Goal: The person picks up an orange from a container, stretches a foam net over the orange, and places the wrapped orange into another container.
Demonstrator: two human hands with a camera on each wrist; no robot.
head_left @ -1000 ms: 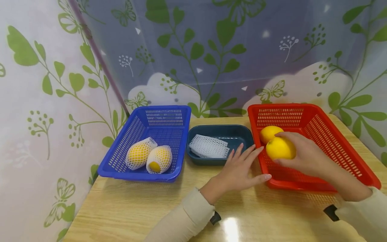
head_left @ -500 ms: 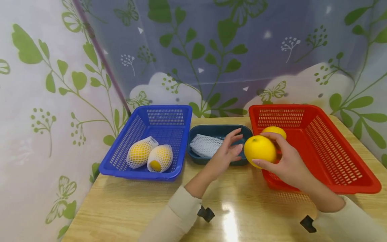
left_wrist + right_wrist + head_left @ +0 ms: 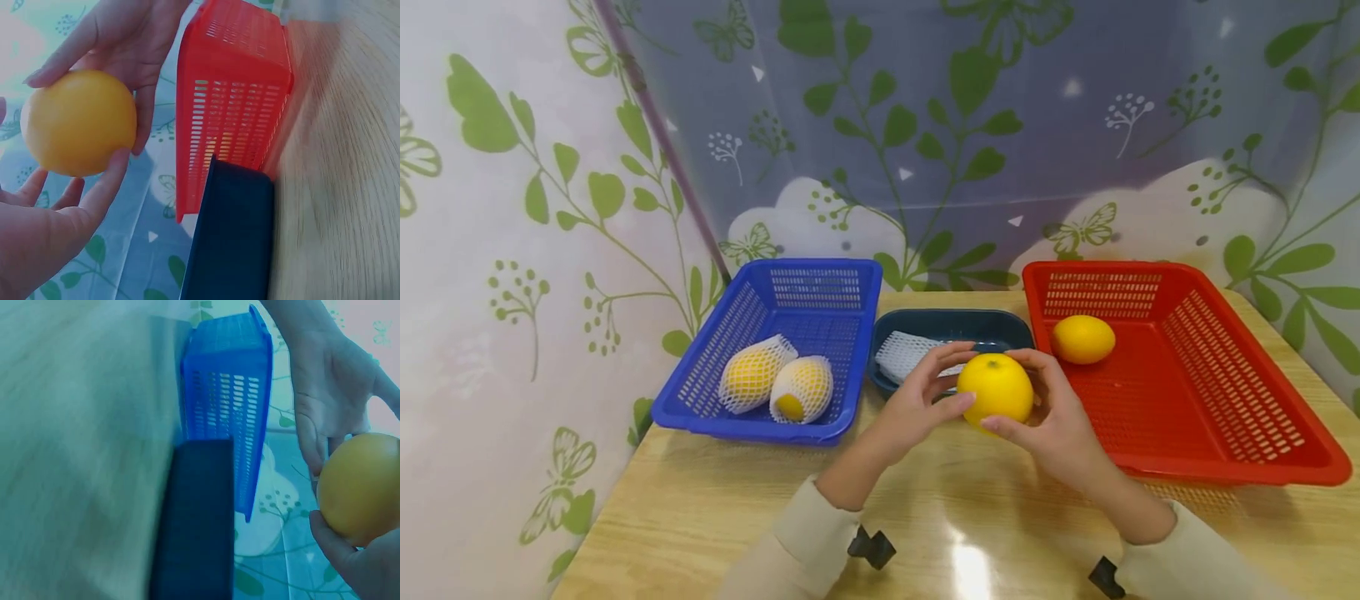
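A smooth, round yellow fruit (image 3: 996, 389) with a small stem mark on top is held up over the front of the dark green tray (image 3: 951, 317). My right hand (image 3: 1060, 421) grips it from the right, thumb across the front and fingers round the far side. From the left my left hand (image 3: 917, 408) cups the same fruit, its thumb on the near face; in the left wrist view its fingertips lie against the fruit's lower side. White foam net sleeves (image 3: 904, 354) lie in the tray, partly covered by the left hand.
The blue basket (image 3: 820, 315) on the left holds two yellow fruits in white foam nets (image 3: 758, 377). On the right, a red basket (image 3: 1187, 400) holds one bare yellow fruit (image 3: 1083, 339). All containers stand on the wooden table (image 3: 715, 508), with a leaf-patterned cloth behind.
The right hand has lifted the round fruit out of the red basket and carried it left. My left hand has left the tray's edge and closed round the fruit's other side.
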